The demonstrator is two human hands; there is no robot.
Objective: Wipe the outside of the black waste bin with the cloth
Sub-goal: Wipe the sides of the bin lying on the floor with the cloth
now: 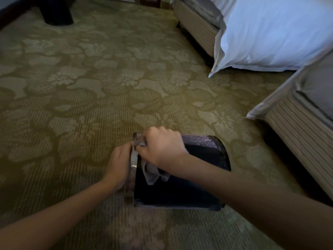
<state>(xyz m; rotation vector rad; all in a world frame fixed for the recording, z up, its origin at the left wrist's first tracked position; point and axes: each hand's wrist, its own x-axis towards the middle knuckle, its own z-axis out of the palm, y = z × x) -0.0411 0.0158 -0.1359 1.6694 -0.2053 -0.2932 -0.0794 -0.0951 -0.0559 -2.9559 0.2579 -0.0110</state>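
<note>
Head view: the black waste bin [180,192] lies on its side on patterned carpet [81,91]. At the bin's silver rim [134,159], the right hand [162,147] clutches a grey cloth [153,175] in curled fingers. The left hand [119,165] grips that rim. Beyond the bin, to the right, is a white-sheeted bed [270,33].

Glossy black bin, soft grey cloth, ribbed matt carpet.

Waste bin [180,192]: black, hard, smooth; the broad near side is glossy, the far upper side dulled by pale, dust-like speckling. Rim band [134,157]: silvery, metal-looking, with bright reflections. Cloth [153,173]: thin grey fabric, matt, limp, creased. Carpet [90,87]: olive-tan woven pile, matt, finely ribbed, with a lighter floral pattern. Bedding [270,33]: white fabric, smooth, matt, in soft folds. Bed base [196,27]: striped beige upholstery fabric, matt. Furniture leg [142,0]: reddish-brown, wood-looking, slight sheen.
</note>
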